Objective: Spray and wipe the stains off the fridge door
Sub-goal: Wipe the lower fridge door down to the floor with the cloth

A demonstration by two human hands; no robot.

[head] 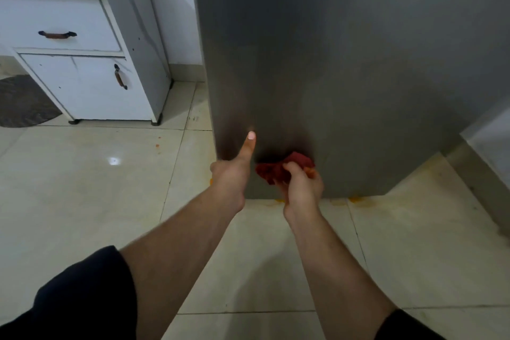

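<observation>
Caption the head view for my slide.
Right hand holds a red cloth low against the fridge door, left hand thumb-up beside it.

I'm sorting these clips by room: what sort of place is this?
Most likely a home kitchen: a tall grey fridge door, a white cabinet with a drawer beside it, and a tiled floor.
</observation>
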